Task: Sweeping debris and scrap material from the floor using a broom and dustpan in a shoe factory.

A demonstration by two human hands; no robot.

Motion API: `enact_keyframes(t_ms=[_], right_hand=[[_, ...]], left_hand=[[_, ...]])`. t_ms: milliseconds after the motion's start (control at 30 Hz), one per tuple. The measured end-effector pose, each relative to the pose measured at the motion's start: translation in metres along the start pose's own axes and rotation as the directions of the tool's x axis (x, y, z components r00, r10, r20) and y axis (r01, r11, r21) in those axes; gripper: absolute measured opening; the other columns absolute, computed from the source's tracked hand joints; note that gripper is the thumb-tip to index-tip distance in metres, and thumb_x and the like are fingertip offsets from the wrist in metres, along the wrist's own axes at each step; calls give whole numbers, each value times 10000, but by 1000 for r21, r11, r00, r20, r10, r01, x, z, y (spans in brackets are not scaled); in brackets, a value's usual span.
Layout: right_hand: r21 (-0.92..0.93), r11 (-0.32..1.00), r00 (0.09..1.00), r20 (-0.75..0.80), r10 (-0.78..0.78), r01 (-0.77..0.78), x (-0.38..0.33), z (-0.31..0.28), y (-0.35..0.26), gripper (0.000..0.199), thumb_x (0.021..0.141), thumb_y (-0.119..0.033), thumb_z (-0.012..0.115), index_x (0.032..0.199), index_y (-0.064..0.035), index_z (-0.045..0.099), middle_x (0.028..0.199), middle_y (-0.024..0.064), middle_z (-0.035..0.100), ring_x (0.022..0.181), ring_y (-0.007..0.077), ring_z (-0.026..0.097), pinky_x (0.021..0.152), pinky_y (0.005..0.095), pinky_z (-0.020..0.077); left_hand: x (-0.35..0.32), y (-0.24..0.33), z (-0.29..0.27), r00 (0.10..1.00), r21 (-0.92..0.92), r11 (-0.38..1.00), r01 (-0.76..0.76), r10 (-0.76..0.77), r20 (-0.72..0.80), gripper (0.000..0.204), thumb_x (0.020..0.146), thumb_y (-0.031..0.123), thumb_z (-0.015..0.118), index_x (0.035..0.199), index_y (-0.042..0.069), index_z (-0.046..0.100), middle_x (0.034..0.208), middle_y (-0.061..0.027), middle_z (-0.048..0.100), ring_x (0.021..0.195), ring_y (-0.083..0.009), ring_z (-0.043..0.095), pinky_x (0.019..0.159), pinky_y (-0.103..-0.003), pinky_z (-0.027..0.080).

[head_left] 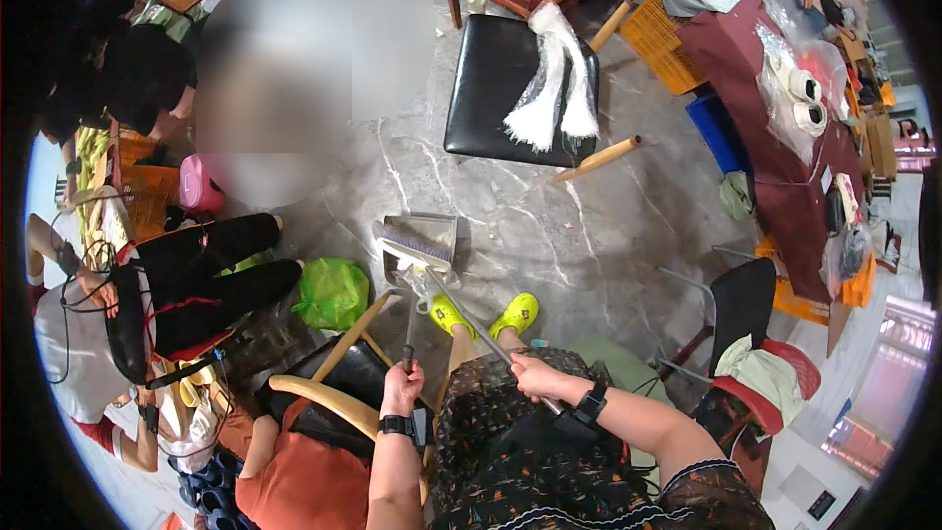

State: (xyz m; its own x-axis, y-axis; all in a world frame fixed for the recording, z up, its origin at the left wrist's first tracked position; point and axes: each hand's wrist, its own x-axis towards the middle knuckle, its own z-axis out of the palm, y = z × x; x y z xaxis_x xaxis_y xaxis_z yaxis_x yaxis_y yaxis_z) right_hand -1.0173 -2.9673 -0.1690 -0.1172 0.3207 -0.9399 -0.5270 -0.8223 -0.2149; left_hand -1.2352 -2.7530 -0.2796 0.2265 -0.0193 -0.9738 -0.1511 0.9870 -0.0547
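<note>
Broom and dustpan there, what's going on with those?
A person holds the broom in the right hand and the dustpan in the left hand. The broom's bristles overlap the dustpan, ahead of the person's yellow-green clogs. Beyond, a white bundle lies on a black chair.

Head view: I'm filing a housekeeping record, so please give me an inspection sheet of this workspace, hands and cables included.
Surface: grey floor with white veining and a few small pale specks.
Things in hand: dustpan on the floor; broom with its bristles over the pan.
Clutter: green plastic bag on the floor at left; white wrapped bundle on a black-seated chair.
Hands: left hand grips the dustpan's handle; right hand grips the broom's pole.
Cables: thin black cable looped by a co-worker's wrist at far left.
Surroundings: maroon-covered table and orange crate at right.
</note>
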Motion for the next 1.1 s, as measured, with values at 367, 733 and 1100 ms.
enact_keyframes(t_ms=[367, 733, 1100], right_hand=[[357, 932, 996, 86, 36, -64, -25, -37, 20, 444, 898, -252, 291, 1310, -157, 155, 657, 16, 407, 476, 71, 350, 392, 205, 341], [430, 902, 973, -221, 66, 37, 39, -42, 10, 136, 880, -163, 288, 920, -88, 395, 520, 21, 398, 376, 111, 371, 341, 255, 319], [276, 959, 998, 37, 58, -65, 79, 55, -56, 82, 839, -103, 269, 834, -77, 346, 549, 42, 379, 400, 131, 368, 356, 271, 310]], left_hand=[[36, 94, 20, 966, 539, 840, -69, 191, -173, 115, 764, 49, 367, 658, 23, 403, 533, -77, 409, 374, -141, 338, 305, -215, 250], [130, 114, 74, 929, 852, 490, -185, 370, -11, 177, 773, 91, 340, 664, 18, 460, 543, -104, 446, 367, -165, 380, 286, -281, 254], [45, 82, 92, 945, 684, 717, -133, 300, -130, 215, 771, 86, 343, 655, -16, 492, 518, -95, 480, 364, -136, 400, 329, -283, 284]])
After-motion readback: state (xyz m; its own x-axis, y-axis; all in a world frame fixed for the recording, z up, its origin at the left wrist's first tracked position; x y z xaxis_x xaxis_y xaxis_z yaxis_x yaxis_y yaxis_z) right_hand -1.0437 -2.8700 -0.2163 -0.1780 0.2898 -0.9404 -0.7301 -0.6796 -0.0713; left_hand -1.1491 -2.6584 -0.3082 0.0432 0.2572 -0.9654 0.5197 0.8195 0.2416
